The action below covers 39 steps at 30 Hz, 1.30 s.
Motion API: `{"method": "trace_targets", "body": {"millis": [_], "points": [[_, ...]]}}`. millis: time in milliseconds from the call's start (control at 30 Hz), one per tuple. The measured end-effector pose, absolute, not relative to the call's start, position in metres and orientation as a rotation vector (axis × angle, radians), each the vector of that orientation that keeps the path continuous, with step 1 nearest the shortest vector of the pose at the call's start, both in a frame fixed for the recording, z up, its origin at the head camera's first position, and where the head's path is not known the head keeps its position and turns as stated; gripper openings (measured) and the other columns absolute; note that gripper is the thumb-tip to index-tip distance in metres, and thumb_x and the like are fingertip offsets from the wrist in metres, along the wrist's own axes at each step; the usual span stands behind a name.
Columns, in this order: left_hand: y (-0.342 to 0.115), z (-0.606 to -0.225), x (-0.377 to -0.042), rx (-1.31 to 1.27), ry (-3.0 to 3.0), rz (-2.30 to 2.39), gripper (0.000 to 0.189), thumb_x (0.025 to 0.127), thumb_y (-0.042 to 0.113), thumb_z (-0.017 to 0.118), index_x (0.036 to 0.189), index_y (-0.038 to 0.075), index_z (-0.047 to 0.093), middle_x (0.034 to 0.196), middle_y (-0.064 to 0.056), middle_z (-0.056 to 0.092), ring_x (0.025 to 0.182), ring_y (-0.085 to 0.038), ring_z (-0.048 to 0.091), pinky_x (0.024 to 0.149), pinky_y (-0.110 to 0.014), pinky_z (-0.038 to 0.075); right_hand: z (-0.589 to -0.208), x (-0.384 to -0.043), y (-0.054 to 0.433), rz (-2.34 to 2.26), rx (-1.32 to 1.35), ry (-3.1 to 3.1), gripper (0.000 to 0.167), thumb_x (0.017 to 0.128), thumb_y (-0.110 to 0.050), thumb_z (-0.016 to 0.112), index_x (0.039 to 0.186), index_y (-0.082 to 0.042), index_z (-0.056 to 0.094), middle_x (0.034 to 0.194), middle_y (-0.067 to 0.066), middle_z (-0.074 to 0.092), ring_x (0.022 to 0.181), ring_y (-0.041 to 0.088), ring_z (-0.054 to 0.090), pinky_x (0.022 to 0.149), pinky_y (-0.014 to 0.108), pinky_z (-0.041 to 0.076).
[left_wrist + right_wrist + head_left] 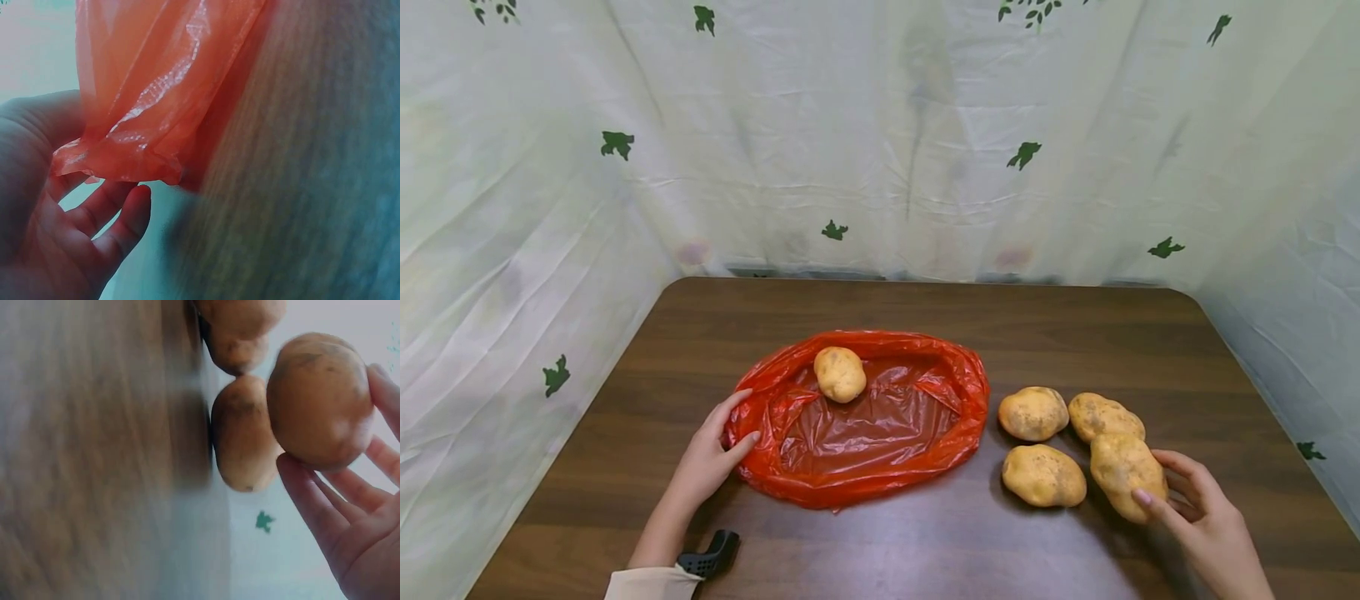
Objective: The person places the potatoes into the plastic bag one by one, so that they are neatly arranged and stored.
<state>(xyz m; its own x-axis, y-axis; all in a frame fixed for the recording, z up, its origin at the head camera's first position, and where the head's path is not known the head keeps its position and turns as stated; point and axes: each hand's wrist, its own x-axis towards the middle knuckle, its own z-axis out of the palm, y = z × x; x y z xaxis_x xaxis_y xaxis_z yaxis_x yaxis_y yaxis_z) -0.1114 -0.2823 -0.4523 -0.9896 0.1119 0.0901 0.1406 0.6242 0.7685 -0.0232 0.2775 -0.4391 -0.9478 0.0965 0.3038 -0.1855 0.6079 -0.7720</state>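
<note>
A red plastic bag [880, 492] lies spread on the table with its mouth facing up and its rim rolled outward. One potato [839, 374] sits inside it, toward the back left. My left hand [715, 454] holds the bag's left edge, thumb on the near side and fingers farther back; the left wrist view shows thin red film between them. Over on the right, my right hand [1206, 508] grips a potato [1123, 475] between thumb and fingers. In the right wrist view this held potato [322, 403] is raised off the tabletop.
Three more potatoes lie between the bag and my right hand: one at the back left [1033, 413], one in front [1043, 477] and one behind the held potato [1105, 416]. The brown wooden table [865, 304] is bordered by a pale leaf-patterned curtain [880, 150].
</note>
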Motion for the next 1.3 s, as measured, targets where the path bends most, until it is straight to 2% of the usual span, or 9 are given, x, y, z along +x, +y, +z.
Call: {"method": "trace_targets", "body": {"millis": [333, 500, 800, 1067, 1300], "points": [[-0.281, -0.451, -0.111, -0.216, -2.802, -1.322, 0.062, 0.085, 0.021, 0.063, 0.138, 0.016, 0.032, 0.136, -0.02, 0.031, 0.115, -0.041, 0.04, 0.084, -0.052, 0.043, -0.429, -0.032, 0.262, 1.288, 0.153, -2.39, 0.059, 0.067, 0.018, 0.067, 0.121, 0.006, 0.045, 0.115, -0.013, 0.049, 0.098, -0.007, 0.05, 0.069, 0.007, 0.045], [-0.281, -0.45, -0.11, -0.218, -2.805, -1.317, 0.061, 0.085, 0.021, 0.063, 0.138, 0.014, 0.032, 0.136, -0.021, 0.031, 0.114, -0.041, 0.041, 0.084, -0.051, 0.043, -0.422, -0.042, 0.253, 1.293, 0.225, -2.348, 0.062, 0.065, 0.018, 0.069, 0.121, 0.006, 0.047, 0.117, -0.006, 0.051, 0.098, -0.004, 0.052, 0.07, 0.007, 0.045], [-0.281, -0.449, -0.11, -0.213, -2.807, -1.34, 0.062, 0.085, 0.018, 0.063, 0.138, 0.015, 0.031, 0.137, -0.02, 0.031, 0.114, -0.041, 0.041, 0.083, -0.049, 0.044, -0.406, -0.061, 0.235, 1.293, 0.387, -2.347, 0.064, 0.063, 0.018, 0.071, 0.121, 0.003, 0.049, 0.118, -0.007, 0.052, 0.099, -0.001, 0.053, 0.072, 0.01, 0.046], [-0.281, -0.45, -0.11, -0.229, -2.806, -1.316, 0.062, 0.084, 0.016, 0.064, 0.137, 0.014, 0.032, 0.135, -0.021, 0.032, 0.112, -0.041, 0.043, 0.081, -0.048, 0.046, -0.396, -0.077, 0.221, 1.299, 0.442, -2.372, 0.061, 0.066, 0.012, 0.072, 0.121, -0.002, 0.05, 0.114, -0.006, 0.052, 0.098, 0.0, 0.054, 0.072, 0.012, 0.047], [-0.28, -0.448, -0.109, -0.223, -2.809, -1.32, 0.063, 0.083, 0.014, 0.065, 0.137, 0.013, 0.032, 0.135, -0.021, 0.032, 0.113, -0.042, 0.042, 0.083, -0.049, 0.044, -0.384, -0.095, 0.198, 1.349, 0.436, -2.405, 0.055, 0.072, 0.002, 0.072, 0.121, -0.007, 0.05, 0.115, 0.002, 0.053, 0.099, 0.001, 0.053, 0.071, 0.013, 0.048]]}}
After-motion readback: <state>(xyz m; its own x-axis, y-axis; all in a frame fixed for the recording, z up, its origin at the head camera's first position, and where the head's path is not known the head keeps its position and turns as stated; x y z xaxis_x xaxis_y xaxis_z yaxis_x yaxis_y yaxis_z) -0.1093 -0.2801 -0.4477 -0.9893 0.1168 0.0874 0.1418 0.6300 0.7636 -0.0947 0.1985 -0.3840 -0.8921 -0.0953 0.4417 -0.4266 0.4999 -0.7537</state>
